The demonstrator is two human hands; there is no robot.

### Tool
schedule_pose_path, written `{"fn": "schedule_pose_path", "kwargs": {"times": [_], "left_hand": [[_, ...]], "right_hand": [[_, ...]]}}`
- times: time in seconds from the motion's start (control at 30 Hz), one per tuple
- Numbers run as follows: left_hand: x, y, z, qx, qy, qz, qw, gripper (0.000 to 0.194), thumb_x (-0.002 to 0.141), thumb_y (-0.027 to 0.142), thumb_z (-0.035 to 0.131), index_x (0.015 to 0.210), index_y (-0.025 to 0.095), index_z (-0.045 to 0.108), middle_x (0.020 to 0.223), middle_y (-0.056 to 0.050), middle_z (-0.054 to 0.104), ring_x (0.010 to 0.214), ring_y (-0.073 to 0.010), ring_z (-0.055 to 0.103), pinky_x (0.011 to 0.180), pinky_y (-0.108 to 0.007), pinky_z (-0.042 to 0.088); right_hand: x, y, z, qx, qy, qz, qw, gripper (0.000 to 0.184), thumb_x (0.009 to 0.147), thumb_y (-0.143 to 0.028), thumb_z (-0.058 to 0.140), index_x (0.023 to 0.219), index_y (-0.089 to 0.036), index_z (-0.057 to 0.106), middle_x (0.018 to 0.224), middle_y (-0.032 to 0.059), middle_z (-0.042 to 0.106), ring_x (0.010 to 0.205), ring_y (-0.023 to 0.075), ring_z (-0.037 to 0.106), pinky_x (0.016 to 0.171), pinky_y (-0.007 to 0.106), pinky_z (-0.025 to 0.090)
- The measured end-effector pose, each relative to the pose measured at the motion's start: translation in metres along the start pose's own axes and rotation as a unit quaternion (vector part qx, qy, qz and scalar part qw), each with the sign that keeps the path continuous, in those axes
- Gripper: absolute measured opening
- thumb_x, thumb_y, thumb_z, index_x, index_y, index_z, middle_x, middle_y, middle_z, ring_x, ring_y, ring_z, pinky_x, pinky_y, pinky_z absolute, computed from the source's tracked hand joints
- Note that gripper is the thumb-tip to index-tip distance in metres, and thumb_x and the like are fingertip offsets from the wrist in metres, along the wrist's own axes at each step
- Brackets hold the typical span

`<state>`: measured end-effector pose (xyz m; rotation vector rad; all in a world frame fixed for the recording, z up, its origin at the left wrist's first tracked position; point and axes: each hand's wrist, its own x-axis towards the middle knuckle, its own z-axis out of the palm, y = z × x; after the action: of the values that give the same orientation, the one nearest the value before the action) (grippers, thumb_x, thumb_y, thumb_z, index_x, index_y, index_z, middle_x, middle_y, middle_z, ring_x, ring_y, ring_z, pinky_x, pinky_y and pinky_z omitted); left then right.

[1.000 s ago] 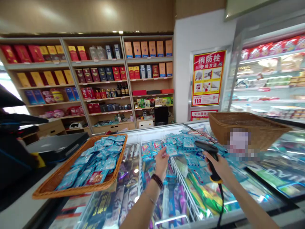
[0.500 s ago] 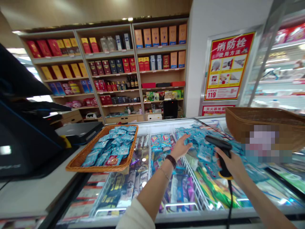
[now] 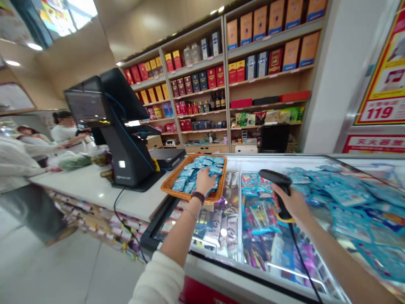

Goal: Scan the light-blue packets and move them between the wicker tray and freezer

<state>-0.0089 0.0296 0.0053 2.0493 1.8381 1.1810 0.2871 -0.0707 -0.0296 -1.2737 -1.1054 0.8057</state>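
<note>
Left hand (image 3: 205, 180) is resting palm-down on blue foil sachets (image 3: 212, 170) in wicker tray (image 3: 167, 186) at freezer (image 3: 240, 273) edge; can't tell if it's pinching any. Sachets are looking light, soft, prob. slippery, so best taken by edge. Right hand (image 3: 292, 203) is gripping black scanner (image 3: 274, 177) firmly round handle, over freezer glass, cable (image 3: 300, 253) hanging down.

Left hand (image 3: 205, 181) is down over the blue sachets (image 3: 199, 171), hiding the ones beneath, and their print's too small to read! Right hand (image 3: 292, 204) wraps the barcode scanner (image 3: 278, 181), covering its grip, and at far right the red-and-yellow poster (image 3: 381, 80) runs off the edge!
</note>
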Motion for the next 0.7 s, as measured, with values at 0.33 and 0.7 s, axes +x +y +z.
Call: {"fn": "schedule_pose_path", "kwargs": {"times": [0.33, 0.7], "left_hand": [[-0.001, -0.03, 0.0, 0.106, -0.134, -0.121, 0.978, 0.049, 0.074, 0.037, 0.086, 0.112, 0.012, 0.068, 0.124, -0.024, 0.072, 0.121, -0.0338, 0.067, 0.094, -0.031, 0.049], [-0.012, -0.019, -0.011, -0.051, 0.041, -0.088, 0.994, 0.015, 0.09, 0.014, 0.065, 0.104, 0.016, 0.068, 0.103, -0.012, 0.079, 0.103, -0.0247, 0.073, 0.09, -0.032, 0.05]], "right_hand": [[-0.014, 0.022, 0.057, 0.04, -0.122, 0.04, 0.991, 0.05, 0.071, -0.067, 0.076, 0.062, -0.021, 0.059, 0.044, -0.0011, 0.057, 0.034, 0.012, 0.05, 0.034, 0.024, 0.038], [-0.017, 0.033, 0.037, 0.122, -0.063, 0.059, 0.989, 0.05, 0.066, -0.064, 0.085, 0.076, -0.02, 0.064, 0.056, -0.0019, 0.062, 0.037, 0.0112, 0.051, 0.032, 0.024, 0.04]]}}
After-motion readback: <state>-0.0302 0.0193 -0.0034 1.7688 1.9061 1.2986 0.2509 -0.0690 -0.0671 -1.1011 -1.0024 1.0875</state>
